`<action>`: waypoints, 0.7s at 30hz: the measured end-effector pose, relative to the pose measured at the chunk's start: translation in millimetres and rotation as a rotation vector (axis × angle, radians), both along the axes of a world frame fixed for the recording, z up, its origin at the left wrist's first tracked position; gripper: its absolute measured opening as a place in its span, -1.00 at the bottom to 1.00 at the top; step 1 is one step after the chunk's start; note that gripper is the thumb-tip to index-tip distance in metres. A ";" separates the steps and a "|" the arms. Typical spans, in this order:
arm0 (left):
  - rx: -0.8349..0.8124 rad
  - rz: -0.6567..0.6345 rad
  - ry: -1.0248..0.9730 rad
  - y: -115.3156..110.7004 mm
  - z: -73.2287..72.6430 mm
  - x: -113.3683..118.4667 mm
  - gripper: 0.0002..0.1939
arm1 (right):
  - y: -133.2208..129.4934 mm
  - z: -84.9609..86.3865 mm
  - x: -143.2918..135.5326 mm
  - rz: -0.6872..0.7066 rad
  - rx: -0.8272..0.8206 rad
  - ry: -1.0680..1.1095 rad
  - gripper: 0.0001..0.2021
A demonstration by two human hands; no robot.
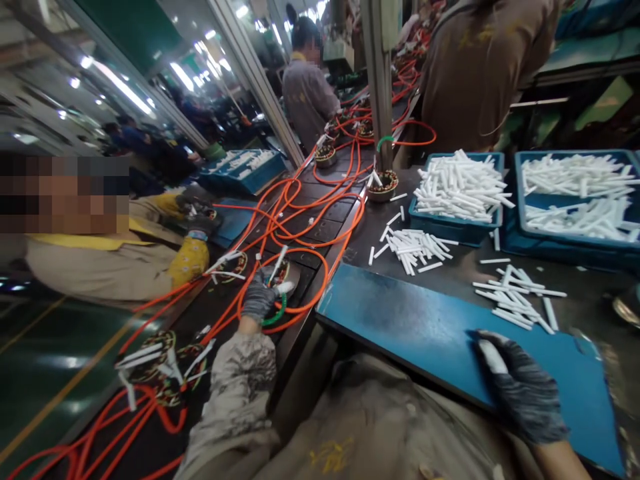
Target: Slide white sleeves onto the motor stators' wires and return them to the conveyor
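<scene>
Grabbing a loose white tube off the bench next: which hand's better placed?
Right hand, likely: it's at the blue board, close to the loose white tubes; the left hand is farther off, at the wound ring.

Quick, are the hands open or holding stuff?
Left hand: at the round metal part; can't tell if gripping it.
Right hand: curled over the blue board; can't tell if holding anything.

Lamps: glowed white, top left.
Floor: had shiny spots.
Board: shone softly.
Edges: looked stretched and blurry.
</scene>
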State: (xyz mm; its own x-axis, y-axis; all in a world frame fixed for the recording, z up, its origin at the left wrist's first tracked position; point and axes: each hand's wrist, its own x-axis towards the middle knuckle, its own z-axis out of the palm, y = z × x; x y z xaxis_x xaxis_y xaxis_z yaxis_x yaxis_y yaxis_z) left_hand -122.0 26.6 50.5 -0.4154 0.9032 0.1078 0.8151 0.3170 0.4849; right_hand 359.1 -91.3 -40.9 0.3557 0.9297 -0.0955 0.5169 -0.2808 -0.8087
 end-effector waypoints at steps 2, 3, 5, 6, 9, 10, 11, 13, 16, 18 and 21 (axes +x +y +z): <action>-0.099 0.117 0.092 2.2 -1.2 -17.6 -0.49 | 0.2 0.7 -0.5 -0.005 0.000 -0.007 -0.56; -0.140 0.173 0.146 1.4 -0.1 -25.4 -0.46 | 0.2 1.4 -0.9 -0.004 0.003 -0.013 -0.56; -0.193 0.248 0.232 -4.4 6.7 -37.8 -0.41 | -0.1 3.1 -1.6 -0.003 0.017 -0.023 -0.54; -0.202 0.259 0.257 -9.4 12.3 -41.3 -0.38 | -0.2 3.9 -1.9 -0.004 0.024 -0.027 -0.53; -0.068 0.320 0.374 -29.6 32.7 -35.3 -0.37 | -0.4 4.9 -2.2 -0.004 0.024 -0.024 -0.53; 0.036 0.343 0.426 -36.3 38.1 -27.5 -0.41 | -0.3 4.8 -2.0 -0.001 0.016 -0.022 -0.53; 0.151 0.335 0.468 -41.8 41.2 -17.5 -0.45 | -0.2 4.5 -1.8 0.004 0.010 -0.023 -0.52; 0.300 0.150 0.496 -47.8 37.5 5.9 -0.51 | 0.0 3.8 -1.3 0.006 0.005 -0.026 -0.49; 0.146 -0.399 0.432 -43.0 7.0 35.6 -0.49 | -0.3 3.7 -1.4 -0.001 -0.002 -0.027 -0.47; -0.082 -0.567 0.442 -36.0 -20.8 44.0 -0.35 | -0.8 4.4 -2.3 -0.013 0.004 -0.017 -0.53; -0.295 -0.472 0.525 -31.7 -51.9 41.5 -0.37 | -1.0 4.7 -3.9 -0.006 0.056 0.006 -0.64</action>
